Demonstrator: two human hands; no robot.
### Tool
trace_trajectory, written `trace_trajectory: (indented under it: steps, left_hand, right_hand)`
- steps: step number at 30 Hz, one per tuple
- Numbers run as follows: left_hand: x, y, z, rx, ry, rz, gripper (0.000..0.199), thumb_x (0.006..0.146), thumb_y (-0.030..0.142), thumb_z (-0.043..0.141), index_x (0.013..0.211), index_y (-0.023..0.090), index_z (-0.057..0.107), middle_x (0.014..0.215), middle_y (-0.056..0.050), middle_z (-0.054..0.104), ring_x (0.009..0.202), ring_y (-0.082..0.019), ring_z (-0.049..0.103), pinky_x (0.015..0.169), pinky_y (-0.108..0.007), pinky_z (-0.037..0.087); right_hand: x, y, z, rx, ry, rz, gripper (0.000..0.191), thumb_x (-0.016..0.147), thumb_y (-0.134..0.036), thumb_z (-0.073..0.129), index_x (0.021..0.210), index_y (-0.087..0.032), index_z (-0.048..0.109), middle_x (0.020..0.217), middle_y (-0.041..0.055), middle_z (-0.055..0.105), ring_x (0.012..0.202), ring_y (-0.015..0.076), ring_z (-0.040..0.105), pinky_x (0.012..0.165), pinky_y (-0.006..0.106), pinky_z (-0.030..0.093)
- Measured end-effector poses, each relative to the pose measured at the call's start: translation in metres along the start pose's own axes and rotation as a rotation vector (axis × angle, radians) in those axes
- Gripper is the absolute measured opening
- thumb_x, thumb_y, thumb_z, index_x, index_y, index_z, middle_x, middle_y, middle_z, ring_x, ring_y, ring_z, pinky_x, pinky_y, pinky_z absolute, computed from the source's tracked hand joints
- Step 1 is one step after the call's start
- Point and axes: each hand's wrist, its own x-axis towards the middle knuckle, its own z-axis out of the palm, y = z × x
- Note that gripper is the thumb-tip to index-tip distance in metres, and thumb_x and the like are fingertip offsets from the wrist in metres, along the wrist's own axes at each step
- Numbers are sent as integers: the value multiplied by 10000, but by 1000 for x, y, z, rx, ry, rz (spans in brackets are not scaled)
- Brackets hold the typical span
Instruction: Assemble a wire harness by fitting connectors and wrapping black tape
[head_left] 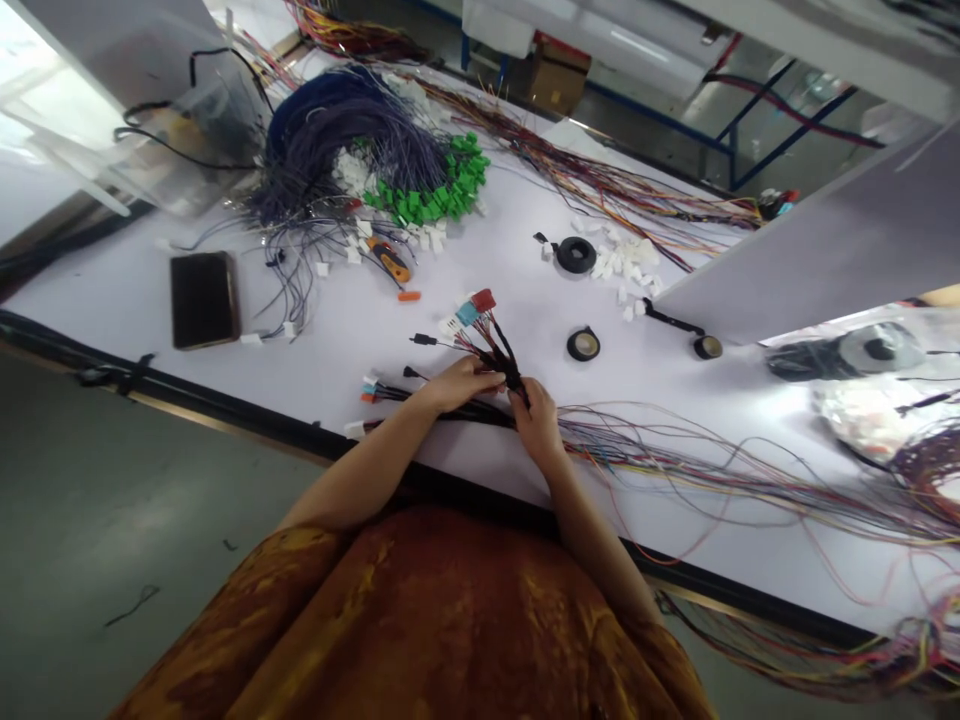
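Observation:
Near the table's front edge, a wire harness (pixel 501 360) wrapped in black tape is held between my two hands. My left hand (pixel 466 384) pinches it from the left side, fingers closed. On its right, my right hand (pixel 537 414) is closed around the taped part. Red, light blue and white connectors (pixel 468 312) fan out from its far end. A black connector (pixel 424 340) sticks out to the left on a thin lead. Beneath my hands run more black-sleeved wires (pixel 480 411), ending at the left in small white, blue and orange connectors.
Loose wires (pixel 675 462) trail right along the front edge. Tape rolls (pixel 583 344) and white connectors (pixel 630 262) lie beyond my hands. Far left are a purple wire bundle with green connectors (pixel 442 190), an orange-black cutter (pixel 388 260) and a dark rectangular case (pixel 204 298). A panel (pixel 817 230) stands right.

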Motion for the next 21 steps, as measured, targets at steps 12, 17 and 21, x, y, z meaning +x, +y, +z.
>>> trace_trajectory:
  steps: [12,17,21]
  left_hand:
    - [8,-5,1,-43,-66,-25,481,682,371,844,1050,96,704,734,9,620,625,-80,526,630,-252,404]
    - [11,2,3,98,-131,37,412,733,397,783,1022,116,697,640,44,538,589,-82,462,597,-250,357]
    - [5,10,6,264,-130,70,350,784,492,711,832,150,649,615,35,523,598,-105,465,614,-263,378]
  right_hand:
    - [-2,3,5,-69,7,-20,135,945,-251,404,897,-222,527,919,82,649,860,218,585,808,343,463]
    - [-4,-4,2,-108,-26,-47,166,974,-220,395,896,-219,541,917,86,653,857,220,597,780,330,457]
    - [-6,-7,2,-185,-57,-24,186,981,-183,387,923,-212,561,925,88,657,819,218,592,734,327,451]
